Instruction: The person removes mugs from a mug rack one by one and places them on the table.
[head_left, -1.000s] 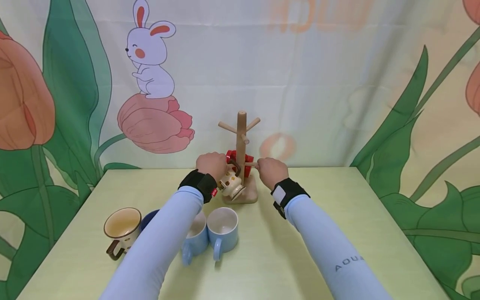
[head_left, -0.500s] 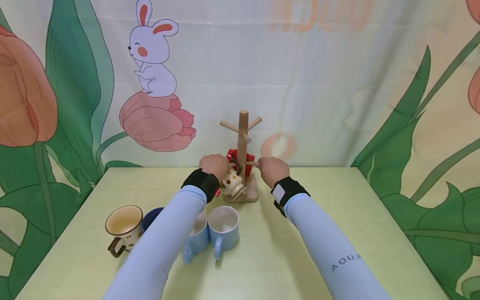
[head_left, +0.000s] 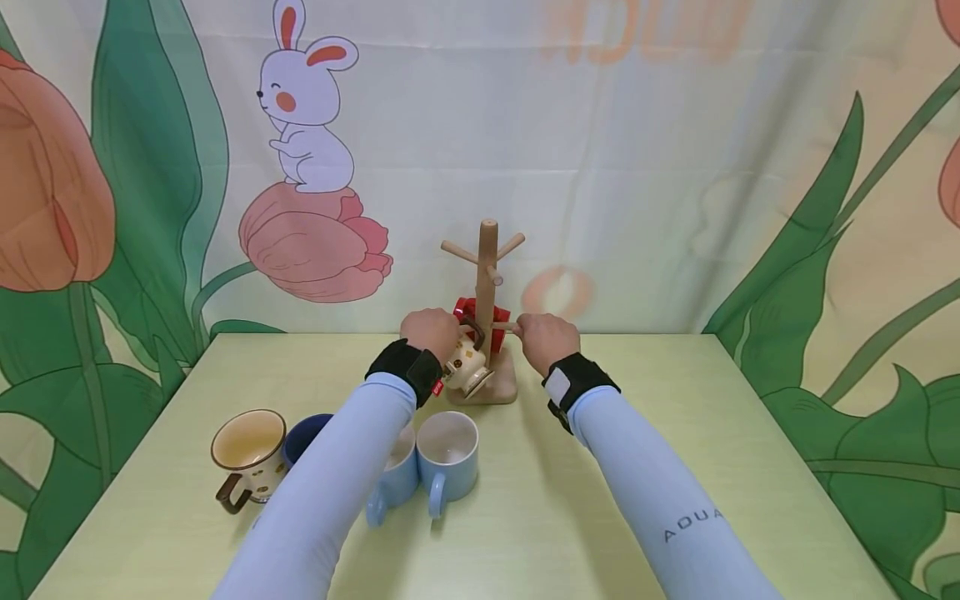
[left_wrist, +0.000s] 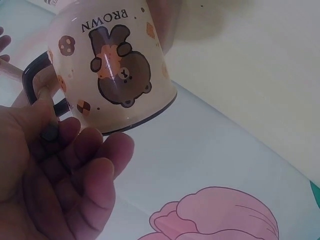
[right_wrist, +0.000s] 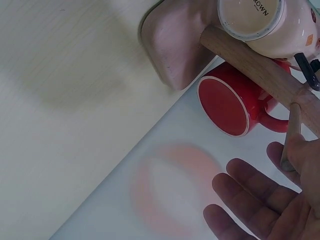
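Note:
A wooden mug tree (head_left: pixel 487 258) stands at the far middle of the table. On a lower left peg (left_wrist: pixel 49 131) hangs a cream mug (left_wrist: pixel 112 65) with a brown bear print, upside down by its dark handle. My left hand (head_left: pixel 430 330) pinches that peg's end beside the handle. Opposite, my right hand (head_left: pixel 548 342) pinches the tip of the lower right peg (right_wrist: pixel 294 125) between thumb and index finger, other fingers spread loosely. A red mug (right_wrist: pixel 227 102) hangs behind the post, partly hidden by it in the head view.
Front left stand a cream mug with a brown handle (head_left: pixel 247 450), a dark blue mug (head_left: pixel 306 435) and two light blue mugs (head_left: pixel 448 458), partly covered by my left sleeve. Bare upper pegs (head_left: pixel 457 251) stick out above my hands. A printed curtain (head_left: pixel 637 167) hangs behind the table.
Both hands keep their hold on the pegs. The whole head view shifts slightly; my left forearm moves a little to the right, showing more of the dark blue mug.

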